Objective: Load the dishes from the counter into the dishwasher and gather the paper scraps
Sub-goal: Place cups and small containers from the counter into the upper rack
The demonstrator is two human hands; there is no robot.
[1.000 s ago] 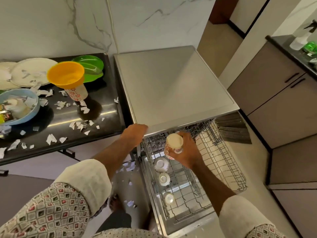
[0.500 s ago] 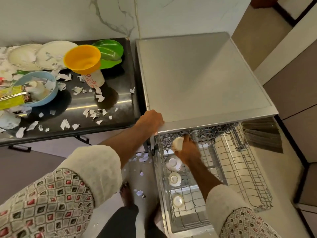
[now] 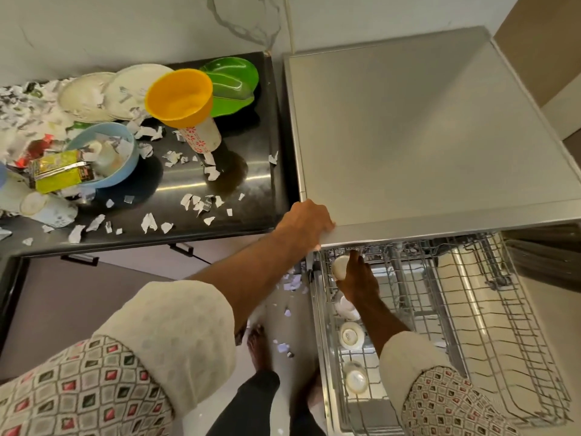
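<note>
My right hand [image 3: 358, 278] holds a white cup [image 3: 340, 267] upside down at the back left corner of the pulled-out dishwasher rack [image 3: 471, 325]. Three more upturned cups [image 3: 350, 335] stand in a row along the rack's left side. My left hand [image 3: 306, 220] grips the front left corner of the dishwasher top [image 3: 424, 127]. On the black counter [image 3: 220, 190] lie an orange bowl [image 3: 179, 97] on a patterned cup [image 3: 202, 136], a green dish [image 3: 232, 84], white plates [image 3: 110, 92], a blue bowl [image 3: 107, 155] and several paper scraps [image 3: 198, 202].
Paper scraps [image 3: 292, 283] lie on the floor between the counter and the dishwasher, near my bare feet [image 3: 259, 344]. A yellow-green packet [image 3: 59, 173] leans in the blue bowl. The rack's right part holds nothing. A marble wall stands behind the counter.
My right hand has lowered the cup from above the rack into its back left corner. The view has shifted closer and left; my left hand stays on the dishwasher corner.
</note>
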